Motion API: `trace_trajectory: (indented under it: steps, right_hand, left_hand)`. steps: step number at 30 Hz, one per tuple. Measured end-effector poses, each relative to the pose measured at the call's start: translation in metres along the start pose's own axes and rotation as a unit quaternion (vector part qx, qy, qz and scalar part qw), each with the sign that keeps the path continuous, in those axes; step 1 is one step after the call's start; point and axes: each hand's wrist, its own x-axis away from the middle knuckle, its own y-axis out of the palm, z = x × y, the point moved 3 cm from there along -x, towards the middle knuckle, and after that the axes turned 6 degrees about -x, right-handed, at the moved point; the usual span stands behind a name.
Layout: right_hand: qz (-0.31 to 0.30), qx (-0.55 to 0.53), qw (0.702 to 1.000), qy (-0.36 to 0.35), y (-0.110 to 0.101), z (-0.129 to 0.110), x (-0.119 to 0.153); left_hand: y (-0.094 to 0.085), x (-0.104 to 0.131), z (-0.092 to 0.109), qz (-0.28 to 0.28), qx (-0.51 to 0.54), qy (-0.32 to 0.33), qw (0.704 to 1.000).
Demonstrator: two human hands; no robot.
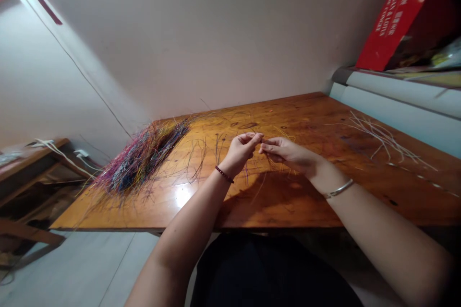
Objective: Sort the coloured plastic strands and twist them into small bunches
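My left hand (239, 152), with a dark beaded bracelet at its wrist, is closed in a pinch above the middle of the wooden table (309, 110). Its fingertips almost meet those of my right hand (286, 150), which is pinched too; a silver bangle circles that wrist. Between them are thin wire-like strands (265, 177), whose ends hang below the fingers. They are too fine for me to tell which hand grips which strand. Loose dark strands (201, 156) lie on the tabletop left of my hands.
A large heap of multicoloured strands (140, 158) covers the table's left end. Pale strands (389, 139) lie at the right. Beyond them, a red box (396, 19) stands on a white surface (396, 100). A wall (230, 48) borders the table's far edge.
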Motion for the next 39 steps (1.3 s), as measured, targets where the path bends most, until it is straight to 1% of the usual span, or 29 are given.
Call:
trace_trajectory:
  steps: [4,7,10,12,14,16,18,19,22,25,28,30,34,39]
  right_hand:
    - [0.015,0.009,1.000,-0.012,-0.002,-0.004,0.001]
    - [0.039,-0.001,0.998,-0.041,-0.011,-0.013,0.005]
    - [0.118,-0.043,0.988,-0.088,-0.034,-0.037,0.016]
    - [0.171,-0.044,0.979,-0.098,-0.053,-0.057,0.027]
    - [0.191,-0.009,0.978,-0.090,-0.073,-0.074,0.036]
    - [0.189,0.038,0.979,-0.068,-0.091,-0.083,0.041]
    - [0.186,0.070,0.979,-0.051,-0.109,-0.080,0.042]
    - [0.186,0.068,0.979,-0.052,-0.117,-0.075,0.042]
    - [0.187,0.027,0.980,-0.057,-0.135,-0.055,0.041]
    - [0.203,0.016,0.977,-0.065,-0.144,-0.042,0.043]
    - [0.226,0.032,0.971,-0.072,-0.149,-0.040,0.047]
    - [0.234,0.069,0.968,-0.060,-0.152,-0.039,0.047]
    - [0.234,0.197,0.952,-0.001,-0.162,-0.026,0.040]
    - [0.248,0.278,0.927,0.039,-0.176,-0.005,0.032]
  left_hand:
    - [-0.001,0.000,-0.002,0.032,0.014,-0.010,0.999]
    - [-0.003,-0.002,-0.004,0.052,0.045,-0.021,0.997]
    - [-0.005,-0.005,-0.006,0.064,0.070,-0.036,0.995]
    - [-0.005,-0.006,-0.007,0.065,0.074,-0.041,0.994]
    - [-0.005,-0.007,-0.008,0.053,0.071,-0.037,0.995]
    - [-0.004,-0.007,-0.007,0.037,0.065,-0.029,0.997]
    - [-0.003,-0.007,-0.007,0.026,0.059,-0.026,0.998]
    - [-0.003,-0.007,-0.007,0.025,0.056,-0.026,0.998]
    - [-0.004,-0.007,-0.007,0.026,0.051,-0.026,0.998]
    - [-0.004,-0.007,-0.006,0.031,0.049,-0.025,0.998]
    - [-0.004,-0.007,-0.006,0.033,0.042,-0.031,0.998]
    - [-0.004,-0.007,-0.006,0.035,0.036,-0.036,0.998]
    - [-0.002,-0.005,-0.008,0.047,0.026,-0.046,0.998]
    - [-0.001,-0.004,-0.009,0.045,0.020,-0.046,0.998]
